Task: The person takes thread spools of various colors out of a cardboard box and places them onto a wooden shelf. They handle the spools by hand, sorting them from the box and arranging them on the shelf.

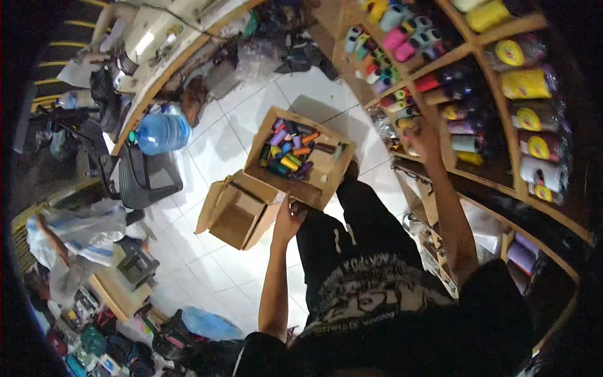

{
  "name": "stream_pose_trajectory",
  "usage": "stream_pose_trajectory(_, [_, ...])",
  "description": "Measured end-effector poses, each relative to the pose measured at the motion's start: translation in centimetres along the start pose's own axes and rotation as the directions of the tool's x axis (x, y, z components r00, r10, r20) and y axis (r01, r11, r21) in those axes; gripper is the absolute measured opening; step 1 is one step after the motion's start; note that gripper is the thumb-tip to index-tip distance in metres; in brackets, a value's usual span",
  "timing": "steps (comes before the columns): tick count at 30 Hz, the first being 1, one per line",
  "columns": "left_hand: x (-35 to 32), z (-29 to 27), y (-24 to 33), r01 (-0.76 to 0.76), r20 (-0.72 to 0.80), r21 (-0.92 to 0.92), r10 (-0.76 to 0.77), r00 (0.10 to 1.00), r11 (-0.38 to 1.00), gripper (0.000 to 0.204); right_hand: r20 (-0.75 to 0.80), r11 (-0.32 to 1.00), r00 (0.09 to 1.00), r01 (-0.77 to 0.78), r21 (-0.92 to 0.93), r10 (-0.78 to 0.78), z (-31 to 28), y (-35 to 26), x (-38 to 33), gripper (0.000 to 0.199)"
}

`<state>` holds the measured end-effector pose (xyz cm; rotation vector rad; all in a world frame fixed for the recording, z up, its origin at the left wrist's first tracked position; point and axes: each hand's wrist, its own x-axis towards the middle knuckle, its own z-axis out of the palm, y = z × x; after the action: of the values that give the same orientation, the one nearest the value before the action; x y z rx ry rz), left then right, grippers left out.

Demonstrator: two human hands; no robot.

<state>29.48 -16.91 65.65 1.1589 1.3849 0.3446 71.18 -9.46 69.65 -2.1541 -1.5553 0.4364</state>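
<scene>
An open cardboard box (pixel 339 178) is tilted in front of my legs. Thread spools (pixel 289 148) in purple, orange, yellow, blue and green lie jumbled inside it. My left hand (pixel 290 221) has its fingers curled at the box's near edge, gripping it; a small dark patch beside the fingers is unclear. Out to the right, my right hand (pixel 424 143) reaches into a wooden shelf compartment. Its fingers are bent around a pale thread spool (pixel 411 150), partly hidden by the hand. More small spools (pixel 396 100) stand just beyond it.
A second open carton (pixel 234 217) adjoins the box on its left. Wooden shelving (pixel 496 94) with large wrapped thread cones (pixel 527 83) rises at right. Left are a blue water jug (pixel 164 132), a dark plastic chair (pixel 147 176) and a sewing-machine table (pixel 157 81). Clutter (pixel 113 339) lies lower left.
</scene>
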Motion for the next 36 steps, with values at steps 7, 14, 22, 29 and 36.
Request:
stream_pose_trajectory(7, [16.8,-3.4,-17.9,0.016,-0.178,0.317,0.042,0.983,0.948,0.030,0.640,0.951,0.763,-0.125,0.284,-0.091,33.0,0.8,-10.6,0.041])
stream_pose_trajectory(14, [36.5,-8.0,-35.2,0.106,-0.323,0.789,0.262,0.909,0.605,0.046,0.623,0.992,0.778,-0.119,0.030,0.075,65.3,-2.3,-10.2,0.100])
stream_pose_trajectory(22, [44.7,-5.4,-40.4,0.410,-0.274,0.559,-0.306,0.912,0.720,0.083,0.658,0.995,0.747,-0.056,-0.086,0.099,76.9,3.1,-12.9,0.125])
stream_pose_trajectory(29, [48.5,-5.1,-42.4,0.513,-0.240,0.577,-0.468,0.850,0.636,0.092,0.805,0.918,0.593,-0.304,0.256,-0.028,74.0,2.1,-9.8,0.115])
stream_pose_trajectory(36, [46.9,-0.1,-38.8,0.604,-0.500,0.718,-0.347,0.793,0.345,0.104,0.772,0.974,0.622,-0.225,0.015,0.131,72.9,2.7,-12.1,0.118])
